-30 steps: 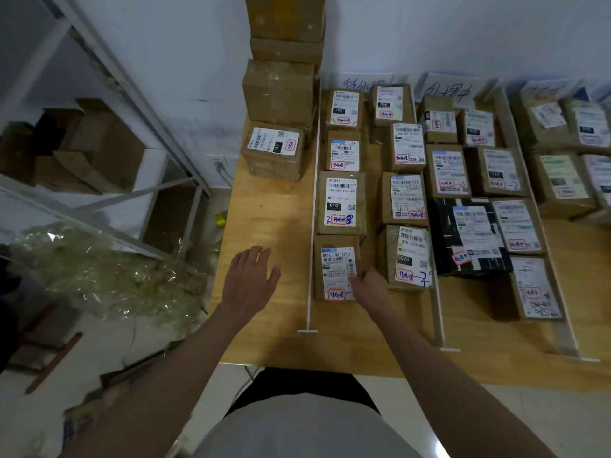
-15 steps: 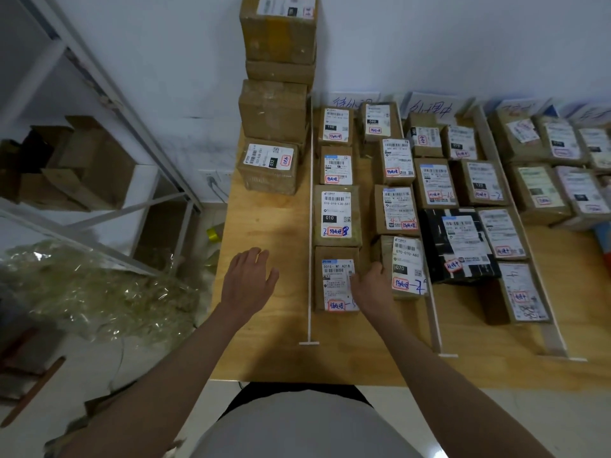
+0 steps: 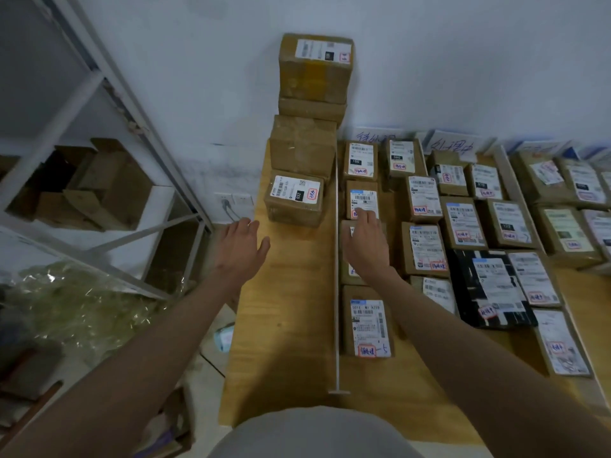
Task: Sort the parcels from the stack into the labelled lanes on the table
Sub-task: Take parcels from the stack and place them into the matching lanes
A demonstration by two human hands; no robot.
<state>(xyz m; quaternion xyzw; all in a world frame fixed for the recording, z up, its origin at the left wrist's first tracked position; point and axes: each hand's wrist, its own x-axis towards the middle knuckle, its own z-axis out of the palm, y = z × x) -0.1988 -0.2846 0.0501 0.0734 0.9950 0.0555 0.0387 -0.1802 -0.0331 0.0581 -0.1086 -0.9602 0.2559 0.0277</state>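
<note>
While both arms reached out over the pale wooden table (image 3: 291,325), the step in hand looked like the fetching of the next parcel from the stack of brown cardboard boxes (image 3: 312,104) piled against the white wall at the table's far left corner. The left hand (image 3: 239,249) hovered with its fingers straight and loosely spread, holding nothing, near the table's left edge and just short of the lowest brown cardboard parcel with the white label marked 032 (image 3: 294,201), which sat on the table at the foot of the stack. The right hand (image 3: 365,244) lay flat, fingers straight and close together, over the brown parcels in the first lane just right of the thin white divider rail (image 3: 336,259); whether it pressed on a box or only passed above could not be told. Nearer the person in that lane lay a brown parcel with a white label and red-framed sticker (image 3: 368,325), set down and apart from both hands. The lanes to the right were already well filled with brown labelled boxes, and a black-wrapped parcel (image 3: 492,289) lay among them; handwritten paper lane signs (image 3: 453,147) stood against the wall. The next move would probably call for both hands to close on the sides of the 032 parcel, for its sticker to be read, and for the matching lane to be found.
</note>
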